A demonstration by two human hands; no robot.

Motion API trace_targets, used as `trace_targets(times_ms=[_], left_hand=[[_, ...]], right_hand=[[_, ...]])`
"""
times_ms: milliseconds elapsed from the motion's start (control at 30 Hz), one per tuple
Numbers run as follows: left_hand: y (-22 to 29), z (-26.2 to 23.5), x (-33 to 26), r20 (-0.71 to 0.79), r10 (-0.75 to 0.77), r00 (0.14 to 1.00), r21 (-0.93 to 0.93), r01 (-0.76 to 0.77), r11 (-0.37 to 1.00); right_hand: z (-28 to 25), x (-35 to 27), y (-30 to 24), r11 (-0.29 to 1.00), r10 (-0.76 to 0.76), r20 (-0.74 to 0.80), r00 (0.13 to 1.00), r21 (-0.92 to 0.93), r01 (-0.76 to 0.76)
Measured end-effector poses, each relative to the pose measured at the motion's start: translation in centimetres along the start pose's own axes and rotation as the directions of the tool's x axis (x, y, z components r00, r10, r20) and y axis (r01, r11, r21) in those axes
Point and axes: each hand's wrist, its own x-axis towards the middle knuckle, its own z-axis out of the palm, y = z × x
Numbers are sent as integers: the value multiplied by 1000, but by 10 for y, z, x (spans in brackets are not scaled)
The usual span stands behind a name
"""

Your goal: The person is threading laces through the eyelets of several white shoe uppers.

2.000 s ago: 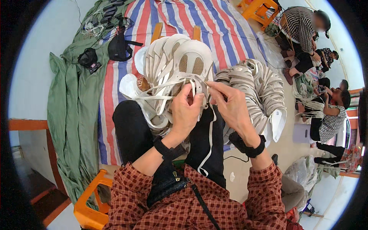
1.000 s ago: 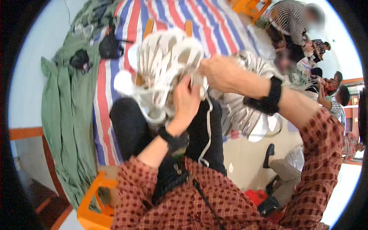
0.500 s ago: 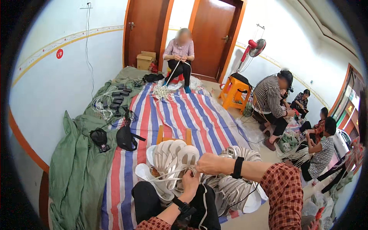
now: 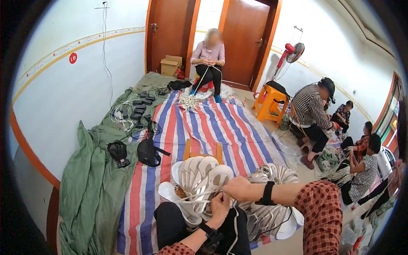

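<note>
A row of cream-white shoe uppers (image 4: 193, 172) stands packed together in front of my knees. My left hand (image 4: 219, 207) is closed at the edge of the nearest upper (image 4: 221, 175), thumb and fingers pinched on a pale shoelace (image 4: 199, 196). Close against it, my right hand (image 4: 238, 189) is also closed, its fingers at the same spot by the eyelets. What exactly the right fingertips grip is partly hidden, but it appears to be the lace. A loose lace end (image 4: 236, 229) hangs down over my dark trousers. To the right lies a second bunch of laced uppers (image 4: 272, 212).
A wooden frame (image 4: 219, 153) stands behind the uppers on a striped sheet (image 4: 170, 187). Black bags (image 4: 148, 152) and a green tarp (image 4: 91, 170) lie left. A seated person (image 4: 208, 55) handles laces ahead; other people work at right near an orange stool (image 4: 270, 104).
The whole view has shifted, so the scene sits further right in the picture. My hands stay close together at the same upper, the right one slightly lower against it.
</note>
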Motion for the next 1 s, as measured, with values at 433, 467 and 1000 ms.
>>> trace_targets(times_ms=[433,467,1000], left_hand=[[2,4,-1,-9,0,1000,84,1,996],[4,5,-3,-4,-4,1000,59,4,998],[14,-3,0,62,-18,998,171,7,985]], right_hand=[[7,-7,-6,985,141,-48,989,106,-135],[17,-6,-6,960,241,-60,969,162,-229],[12,-2,4,1000,-11,-84,996,23,13]])
